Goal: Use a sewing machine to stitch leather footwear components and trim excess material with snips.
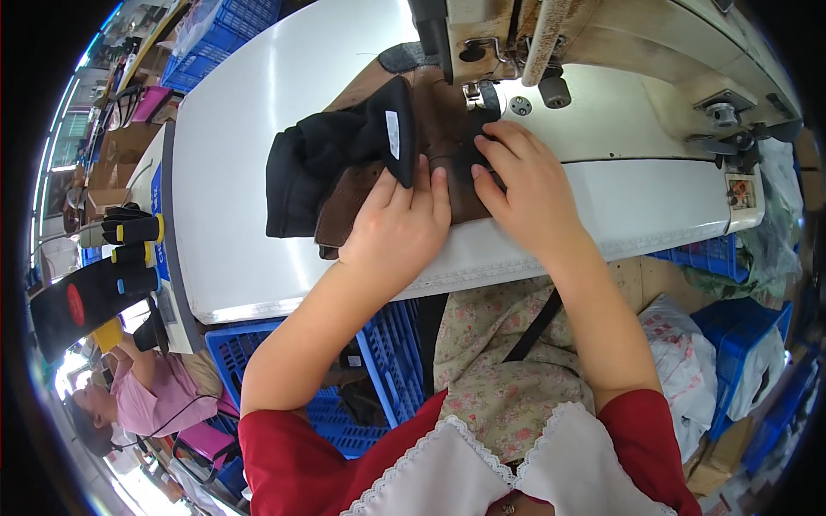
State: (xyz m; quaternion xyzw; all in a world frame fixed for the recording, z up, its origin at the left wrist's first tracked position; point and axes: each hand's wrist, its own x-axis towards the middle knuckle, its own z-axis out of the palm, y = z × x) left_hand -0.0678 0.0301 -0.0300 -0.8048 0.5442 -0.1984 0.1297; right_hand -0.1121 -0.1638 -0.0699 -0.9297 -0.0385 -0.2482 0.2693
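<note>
Brown leather [465, 199] lies at the frame's upper centre, left hand [397, 222] and right hand [535, 191] resting there, fingers apart.

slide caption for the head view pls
Bare left hand and right hand on a soft brown-and-black workpiece at a cream sewing machine

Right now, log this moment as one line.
left hand: touching brown-and-black workpiece; right hand: touching same workpiece; workpiece: on white worktop; sewing machine: beyond hands
</note>
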